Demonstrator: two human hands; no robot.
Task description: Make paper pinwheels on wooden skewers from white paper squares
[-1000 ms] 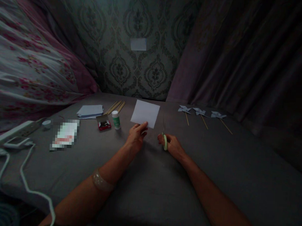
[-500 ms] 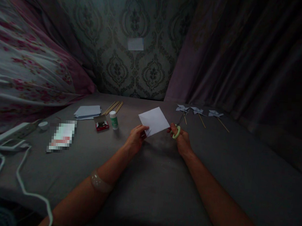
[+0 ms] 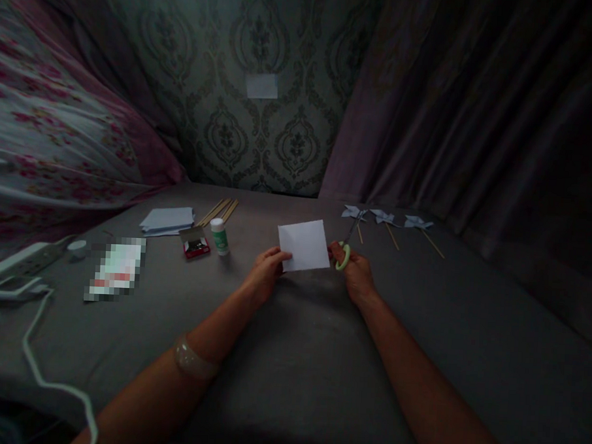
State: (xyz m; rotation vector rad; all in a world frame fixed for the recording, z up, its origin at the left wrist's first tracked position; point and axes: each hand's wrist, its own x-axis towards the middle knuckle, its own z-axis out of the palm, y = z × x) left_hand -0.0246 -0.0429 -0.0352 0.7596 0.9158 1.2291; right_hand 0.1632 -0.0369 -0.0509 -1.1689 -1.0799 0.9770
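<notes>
A square sheet of white paper (image 3: 305,244) is pinched at its lower left edge by my left hand (image 3: 268,271), thumb on the face towards me. My right hand (image 3: 357,274) is closed around the green-handled scissors (image 3: 344,255), whose blades point up and away, apart from the sheet. The fingers of that hand are close to the paper's right edge; whether they touch it I cannot tell. Beyond the blades lie several white paper pinwheels, among them a left one (image 3: 354,213) and a right one (image 3: 417,223), on thin wooden sticks.
Left of the hands stand a white-capped glue stick (image 3: 220,237) and an open red box (image 3: 195,246) of small dark items. Behind them lie wooden sticks (image 3: 218,212) and stacked paper (image 3: 167,220). A power strip (image 3: 24,266) with a white cable is at the far left.
The white sheet has turned in my left hand, from a tilted diamond pose to nearly square-on. The scissors stay in my right hand. The whole view has shifted slightly.
</notes>
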